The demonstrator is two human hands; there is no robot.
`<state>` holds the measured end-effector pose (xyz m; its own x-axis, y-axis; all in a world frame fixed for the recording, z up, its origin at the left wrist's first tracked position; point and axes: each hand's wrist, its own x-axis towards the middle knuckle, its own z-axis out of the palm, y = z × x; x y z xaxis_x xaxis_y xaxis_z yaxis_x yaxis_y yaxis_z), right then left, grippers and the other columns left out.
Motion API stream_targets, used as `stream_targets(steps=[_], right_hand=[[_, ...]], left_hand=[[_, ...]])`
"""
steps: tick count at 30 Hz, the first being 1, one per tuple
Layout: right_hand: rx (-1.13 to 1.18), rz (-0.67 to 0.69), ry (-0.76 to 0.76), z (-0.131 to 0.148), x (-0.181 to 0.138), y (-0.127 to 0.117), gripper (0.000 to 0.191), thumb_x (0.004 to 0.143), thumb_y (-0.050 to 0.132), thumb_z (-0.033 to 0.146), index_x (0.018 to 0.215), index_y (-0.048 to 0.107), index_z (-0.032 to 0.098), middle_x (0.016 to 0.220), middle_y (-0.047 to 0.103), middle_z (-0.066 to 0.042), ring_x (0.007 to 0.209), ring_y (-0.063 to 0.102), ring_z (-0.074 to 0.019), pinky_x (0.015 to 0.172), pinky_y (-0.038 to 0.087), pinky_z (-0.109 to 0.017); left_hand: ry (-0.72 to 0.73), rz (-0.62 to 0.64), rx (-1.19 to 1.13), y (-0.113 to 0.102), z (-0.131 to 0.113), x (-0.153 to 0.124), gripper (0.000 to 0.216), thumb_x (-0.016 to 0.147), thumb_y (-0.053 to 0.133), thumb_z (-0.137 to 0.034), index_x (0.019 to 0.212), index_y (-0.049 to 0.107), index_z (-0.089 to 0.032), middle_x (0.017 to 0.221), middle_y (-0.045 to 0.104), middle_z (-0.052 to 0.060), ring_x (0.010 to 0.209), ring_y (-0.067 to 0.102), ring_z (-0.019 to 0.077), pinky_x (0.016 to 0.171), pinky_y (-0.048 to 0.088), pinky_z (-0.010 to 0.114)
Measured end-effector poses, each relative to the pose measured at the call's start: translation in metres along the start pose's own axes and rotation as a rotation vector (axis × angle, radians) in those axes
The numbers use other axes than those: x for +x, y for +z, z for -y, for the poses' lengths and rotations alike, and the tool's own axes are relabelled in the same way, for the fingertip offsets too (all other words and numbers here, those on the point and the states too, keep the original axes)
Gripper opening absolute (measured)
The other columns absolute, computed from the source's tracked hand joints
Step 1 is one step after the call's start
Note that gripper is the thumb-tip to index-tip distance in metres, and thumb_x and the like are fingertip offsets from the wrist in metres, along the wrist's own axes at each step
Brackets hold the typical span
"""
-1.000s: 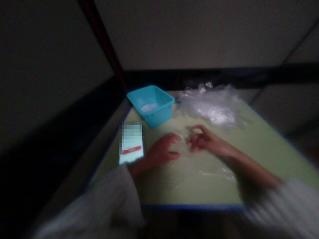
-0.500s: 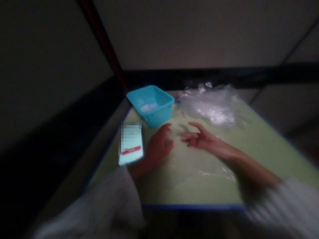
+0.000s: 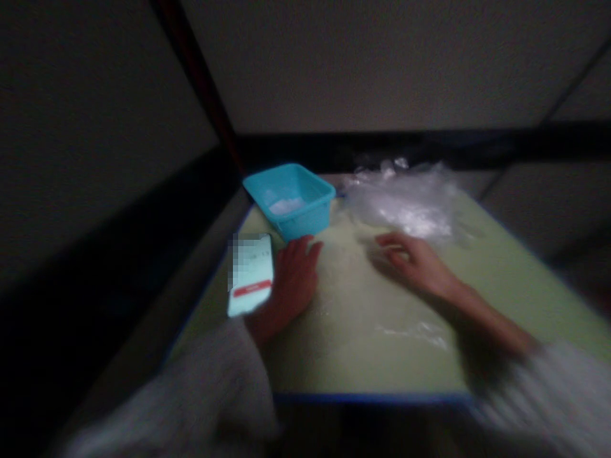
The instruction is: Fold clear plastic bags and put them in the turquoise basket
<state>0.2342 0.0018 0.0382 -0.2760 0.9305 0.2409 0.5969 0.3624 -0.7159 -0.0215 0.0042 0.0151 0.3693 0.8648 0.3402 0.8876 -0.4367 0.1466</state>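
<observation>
A clear plastic bag (image 3: 353, 318) lies flat on the pale yellow-green tabletop (image 3: 506, 292), its outline faint in the dim light. My left hand (image 3: 296, 273) rests palm down at the bag's upper left, fingers stretched forward, just in front of the turquoise basket. Over the bag's far right part, my right hand (image 3: 415, 261) has its thumb and fingers drawn together in a pinch on what looks like the thin plastic; the contact is blurred.
The turquoise basket (image 3: 308, 219) at the back left holds something whitish (image 3: 286, 205). A lit phone (image 3: 252, 273) lies left of my left hand. A heap of crumpled clear plastic bags (image 3: 405, 197) fills the back right, near the wall (image 3: 382, 70). Blue edging (image 3: 372, 398) borders the table.
My left hand has flattened and its fingers have straightened onto the bag. My right hand has moved slightly right, and its spread fingers have come together in a pinch.
</observation>
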Motion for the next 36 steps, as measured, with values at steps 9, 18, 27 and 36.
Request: stream_targets(steps=[9,18,27,36], right_hand=[[-0.385,0.243,-0.328,-0.007,-0.012,0.036,0.068,0.093,0.038,0.053,0.147,0.028,0.011,0.151,0.027,-0.016,0.140,0.023,-0.0295,0.114,0.022,-0.050],[-0.420,0.365,-0.371,-0.020,-0.018,0.039,0.075,0.092,0.034,0.059,0.150,0.016,0.014,0.154,0.017,-0.015,0.142,0.017,-0.0289,0.115,0.016,-0.050],[-0.423,0.372,-0.391,-0.018,-0.015,0.034,0.076,0.092,0.035,0.059,0.150,0.015,0.013,0.154,0.017,-0.015,0.142,0.015,-0.0274,0.116,0.015,-0.047],[-0.496,0.278,-0.283,-0.025,-0.017,0.038,0.079,0.090,0.030,0.066,0.149,0.019,0.015,0.152,0.022,-0.017,0.141,0.016,-0.0321,0.114,0.015,-0.055]], left_hand=[[0.285,0.143,-0.174,0.007,-0.007,-0.004,0.046,0.091,0.039,-0.021,0.135,0.038,-0.009,0.148,0.034,0.016,0.139,0.028,0.0231,0.114,0.028,0.042],[0.284,0.157,-0.181,0.008,-0.005,-0.005,0.050,0.094,0.035,-0.027,0.139,0.033,-0.006,0.150,0.030,0.019,0.142,0.022,0.0240,0.116,0.026,0.043],[0.342,0.214,-0.127,0.016,-0.002,-0.008,0.052,0.097,0.030,-0.030,0.142,0.028,-0.005,0.151,0.027,0.018,0.143,0.018,0.0216,0.116,0.024,0.039],[0.297,0.250,-0.057,0.014,-0.003,-0.006,0.049,0.095,0.035,-0.032,0.140,0.036,-0.012,0.150,0.030,0.016,0.141,0.022,0.0286,0.112,0.025,0.048]])
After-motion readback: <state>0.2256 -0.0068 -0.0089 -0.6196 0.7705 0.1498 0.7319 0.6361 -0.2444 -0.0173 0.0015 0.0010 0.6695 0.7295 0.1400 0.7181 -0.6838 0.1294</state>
